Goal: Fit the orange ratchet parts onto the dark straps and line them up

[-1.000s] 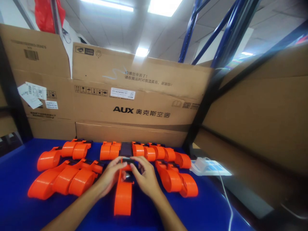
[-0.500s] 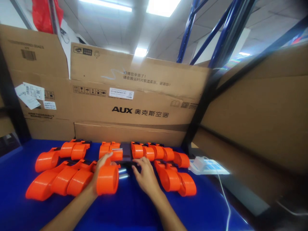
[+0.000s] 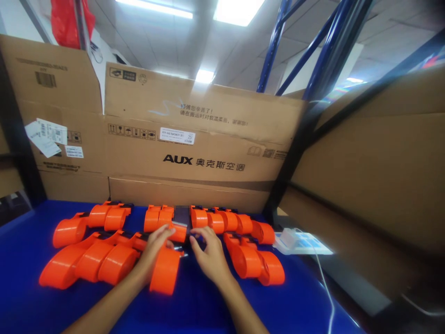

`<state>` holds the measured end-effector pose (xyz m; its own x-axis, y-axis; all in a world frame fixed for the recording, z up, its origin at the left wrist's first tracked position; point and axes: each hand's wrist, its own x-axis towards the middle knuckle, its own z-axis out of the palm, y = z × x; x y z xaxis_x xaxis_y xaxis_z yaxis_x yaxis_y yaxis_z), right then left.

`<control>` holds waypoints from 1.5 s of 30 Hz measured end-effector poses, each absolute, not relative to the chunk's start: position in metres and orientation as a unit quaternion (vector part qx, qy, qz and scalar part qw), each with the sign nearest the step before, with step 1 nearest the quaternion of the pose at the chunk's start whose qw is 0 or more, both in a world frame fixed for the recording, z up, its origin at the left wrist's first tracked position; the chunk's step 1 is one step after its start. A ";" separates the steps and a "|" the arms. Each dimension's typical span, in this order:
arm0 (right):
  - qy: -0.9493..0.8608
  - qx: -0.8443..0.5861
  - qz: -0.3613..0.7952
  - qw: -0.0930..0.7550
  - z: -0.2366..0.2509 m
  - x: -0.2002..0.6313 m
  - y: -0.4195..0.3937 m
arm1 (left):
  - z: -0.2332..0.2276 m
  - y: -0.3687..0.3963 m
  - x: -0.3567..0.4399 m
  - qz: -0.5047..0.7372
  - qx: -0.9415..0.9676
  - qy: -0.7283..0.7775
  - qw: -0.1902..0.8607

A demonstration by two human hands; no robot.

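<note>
And we're looking at a warehouse or packing floor, no doubt about it. Big flattened cardboard cartons (image 3: 194, 139) wall off the bench, printed with an AUX appliance brand, handling symbols and stuck-on shipping labels (image 3: 177, 135). Blue steel racking (image 3: 278, 41) climbs toward a panelled ceiling with strip lights (image 3: 238, 9) glowing overhead. Down below, a blue work surface (image 3: 28, 306) carries rows of identical orange plastic tape dispensers (image 3: 86, 260), batch work laid out side by side. A white power strip (image 3: 299, 241) with its cable sits at the bench edge.
</note>
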<state>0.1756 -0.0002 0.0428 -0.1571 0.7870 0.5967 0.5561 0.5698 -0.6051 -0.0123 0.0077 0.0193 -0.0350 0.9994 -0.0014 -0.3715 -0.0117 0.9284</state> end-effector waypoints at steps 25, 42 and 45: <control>-0.693 -0.402 0.242 0.547 0.044 0.176 0.004 | 0.034 -0.006 -0.001 0.534 0.525 0.347 0.565; -0.676 -0.399 0.255 0.564 0.044 0.177 0.006 | 0.041 -0.013 0.000 0.571 0.501 0.338 0.555; -0.667 -0.399 0.262 0.572 0.043 0.178 0.007 | 0.042 -0.012 -0.001 0.581 0.507 0.334 0.542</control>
<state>0.1778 0.0070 0.0431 -0.0260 0.8320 0.5541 0.2334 0.5440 -0.8060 -0.0013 -0.0120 0.0417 0.1023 0.9686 0.2266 -0.2916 -0.1885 0.9378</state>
